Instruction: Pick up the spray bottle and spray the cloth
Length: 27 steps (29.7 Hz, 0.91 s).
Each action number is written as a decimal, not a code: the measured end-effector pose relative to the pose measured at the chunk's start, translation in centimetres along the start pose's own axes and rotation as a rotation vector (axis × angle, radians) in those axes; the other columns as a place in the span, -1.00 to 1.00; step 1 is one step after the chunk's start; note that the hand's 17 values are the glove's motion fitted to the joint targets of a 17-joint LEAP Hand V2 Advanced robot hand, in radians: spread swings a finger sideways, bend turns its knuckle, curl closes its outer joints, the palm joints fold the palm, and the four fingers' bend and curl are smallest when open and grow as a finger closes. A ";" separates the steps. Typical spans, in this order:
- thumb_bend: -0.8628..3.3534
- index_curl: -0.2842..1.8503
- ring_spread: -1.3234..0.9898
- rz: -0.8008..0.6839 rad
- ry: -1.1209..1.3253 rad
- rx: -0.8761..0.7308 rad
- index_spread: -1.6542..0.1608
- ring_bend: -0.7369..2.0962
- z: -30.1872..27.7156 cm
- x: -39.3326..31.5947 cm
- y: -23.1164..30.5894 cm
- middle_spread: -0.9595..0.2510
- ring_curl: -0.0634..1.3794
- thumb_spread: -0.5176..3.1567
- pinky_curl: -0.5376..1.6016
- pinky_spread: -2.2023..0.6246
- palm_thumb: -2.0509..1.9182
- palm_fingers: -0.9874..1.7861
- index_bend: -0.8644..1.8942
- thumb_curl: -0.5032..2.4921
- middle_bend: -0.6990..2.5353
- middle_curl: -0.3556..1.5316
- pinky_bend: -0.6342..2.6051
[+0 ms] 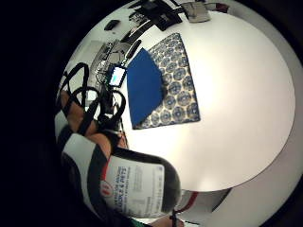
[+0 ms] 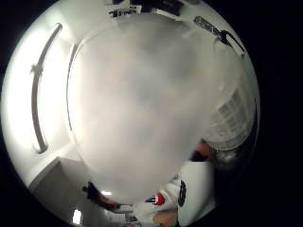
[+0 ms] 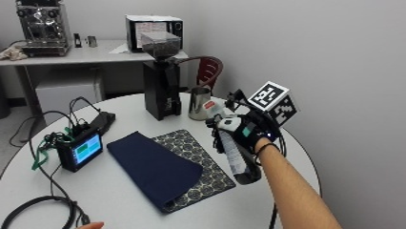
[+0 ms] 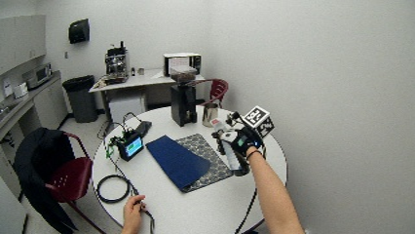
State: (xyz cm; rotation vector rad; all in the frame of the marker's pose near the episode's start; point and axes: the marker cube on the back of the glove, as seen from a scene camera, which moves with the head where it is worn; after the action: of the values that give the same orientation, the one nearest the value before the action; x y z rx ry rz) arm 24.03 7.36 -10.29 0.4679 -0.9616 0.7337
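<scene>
Small screen (image 3: 81,151) near table (image 3: 126,202) left edge. Blue cloth (image 3: 154,167) mid-table, lying over patterned mat (image 3: 202,171). Gloved right hand (image 3: 244,133) wrapped round spray bottle (image 3: 233,152), lifted off table above right edge, beside mat. Bare left hand (image 4: 134,207) at near edge.

I hold the dark-bottomed, white-labelled plastic spray bottle (image 3: 236,155) tilted above the table, right of the flat navy blue cloth (image 3: 154,168).

right hand (image 3: 246,135) raised off the desk, forearm reaching in from near right, fingers (image 3: 229,128) wrapped round a spray bottle (image 3: 236,155). Bare left hand (image 4: 132,208) resting on desk.
</scene>
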 end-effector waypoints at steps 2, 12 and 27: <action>-0.60 -0.36 0.07 0.032 0.001 -0.040 0.65 -0.03 1.9 1.0 0.3 0.50 -0.33 -0.15 -0.17 0.57 0.45 0.66 -0.24 -0.35 -0.23 -0.13 -0.45; -0.60 -0.33 0.07 0.082 -0.016 -0.057 0.66 -0.02 4.3 3.7 -0.1 0.51 -0.33 -0.14 -0.17 0.57 0.44 0.66 -0.24 -0.35 -0.22 -0.13 -0.45; -0.60 -0.31 0.07 0.075 0.040 -0.081 0.66 -0.01 4.3 0.8 -0.6 0.51 -0.33 -0.13 -0.16 0.57 0.44 0.66 -0.24 -0.35 -0.21 -0.13 -0.45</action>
State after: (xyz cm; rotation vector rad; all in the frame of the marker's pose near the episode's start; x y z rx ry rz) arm 22.32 4.44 -7.49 0.3467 -0.9721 0.7664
